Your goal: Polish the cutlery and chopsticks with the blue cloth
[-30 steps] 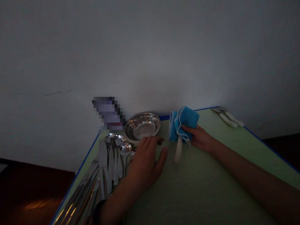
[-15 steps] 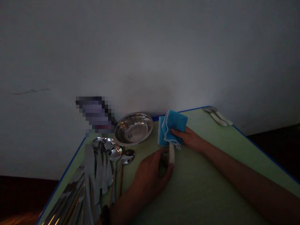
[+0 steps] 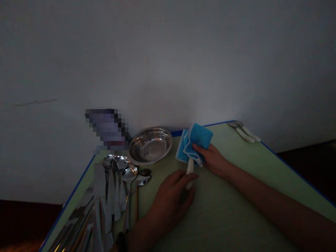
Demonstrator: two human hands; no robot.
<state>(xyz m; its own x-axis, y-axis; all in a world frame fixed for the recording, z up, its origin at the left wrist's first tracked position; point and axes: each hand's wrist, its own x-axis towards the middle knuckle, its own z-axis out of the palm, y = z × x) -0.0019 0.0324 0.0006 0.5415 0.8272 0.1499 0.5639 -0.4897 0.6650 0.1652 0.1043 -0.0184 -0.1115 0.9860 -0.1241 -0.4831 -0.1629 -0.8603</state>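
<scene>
My left hand [image 3: 174, 196] is closed, its fingers round the white handle of a piece of cutlery [image 3: 190, 167]. The far end of that cutlery is hidden inside a folded blue cloth [image 3: 200, 136] with pale stitched edges. My right hand [image 3: 214, 159] pinches the cloth around it, thumb on top. Both hands are above the middle of the table. A shiny metal bowl [image 3: 151, 145] stands just beyond my left hand. Left of my left wrist lie several spoons [image 3: 130, 173] and several table knives [image 3: 98, 203].
Two white-handled pieces of cutlery [image 3: 245, 133] lie at the far right corner of the green table [image 3: 236, 203], which has a blue edge. Behind the table rises a plain wall [image 3: 168, 63]. A blurred-out phone-like object [image 3: 107, 127] leans at the far left.
The left fingers have shifted on the handle, with one finger now across it. The handle and cloth have tilted slightly, and the cloth's upper part has moved a little right.
</scene>
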